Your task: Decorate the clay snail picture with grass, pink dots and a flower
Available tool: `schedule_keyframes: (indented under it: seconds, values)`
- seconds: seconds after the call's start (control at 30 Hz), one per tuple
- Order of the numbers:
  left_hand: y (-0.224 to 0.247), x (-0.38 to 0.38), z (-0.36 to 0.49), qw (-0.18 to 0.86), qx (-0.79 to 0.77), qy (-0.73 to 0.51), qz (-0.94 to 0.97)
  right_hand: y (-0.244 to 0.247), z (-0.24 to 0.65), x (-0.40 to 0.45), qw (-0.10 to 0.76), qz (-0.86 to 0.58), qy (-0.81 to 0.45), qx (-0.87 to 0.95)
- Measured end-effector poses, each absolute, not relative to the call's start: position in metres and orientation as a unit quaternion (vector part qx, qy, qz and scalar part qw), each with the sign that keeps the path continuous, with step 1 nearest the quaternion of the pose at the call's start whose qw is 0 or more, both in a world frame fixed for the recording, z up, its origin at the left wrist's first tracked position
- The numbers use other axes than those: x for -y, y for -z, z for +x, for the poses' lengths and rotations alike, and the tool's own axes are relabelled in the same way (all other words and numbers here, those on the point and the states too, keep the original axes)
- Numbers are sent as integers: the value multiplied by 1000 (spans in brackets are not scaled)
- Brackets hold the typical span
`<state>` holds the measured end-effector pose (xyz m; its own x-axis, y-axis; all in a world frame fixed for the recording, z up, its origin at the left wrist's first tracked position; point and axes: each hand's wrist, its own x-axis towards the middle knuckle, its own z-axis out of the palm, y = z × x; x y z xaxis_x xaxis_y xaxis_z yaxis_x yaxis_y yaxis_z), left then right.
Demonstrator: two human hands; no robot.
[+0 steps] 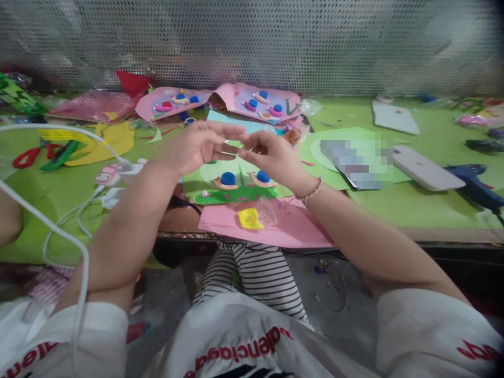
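My left hand (200, 144) and my right hand (271, 155) meet at the fingertips above a light green card (189, 189). The fingers of my right hand are closed in a pinch. Those of my left reach across to it, thumb drawn in against them. Whatever lies between the fingertips is too small or hidden to make out. Below, the card bears two clay snails with blue shells, the left snail (227, 180) and the right snail (263, 177), above a green grass strip (236, 195). A yellow clay piece (250, 218) in clear wrap rests on a pink sheet (303, 231) nearer me.
Pink cards (260, 102) with clay snails lie behind. Left are red-handled scissors (27, 157), yellow paper (114, 142), a white charger (134, 172) and its cable (84, 262). Right are a blurred-out phone (350, 163), a white phone (427, 168) and a blue glue gun (478, 184).
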<state>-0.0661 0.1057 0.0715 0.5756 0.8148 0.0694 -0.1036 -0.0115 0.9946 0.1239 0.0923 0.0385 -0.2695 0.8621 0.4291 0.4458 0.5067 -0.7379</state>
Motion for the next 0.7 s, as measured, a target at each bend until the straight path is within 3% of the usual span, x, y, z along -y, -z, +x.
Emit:
schedule_keyframes:
  seconds: [0.1, 0.4, 0.7]
  values:
    - [-69, -108, -68, 628, -272, -331, 650, -42, 123, -89, 408, -437, -323, 733]
    - [-63, -117, -72, 603, -195, -237, 737, -35, 122, -94, 470, -385, -516, 604]
    - [-66, -115, -70, 549, -285, -301, 726, -39, 130, -96, 474, -383, -517, 601]
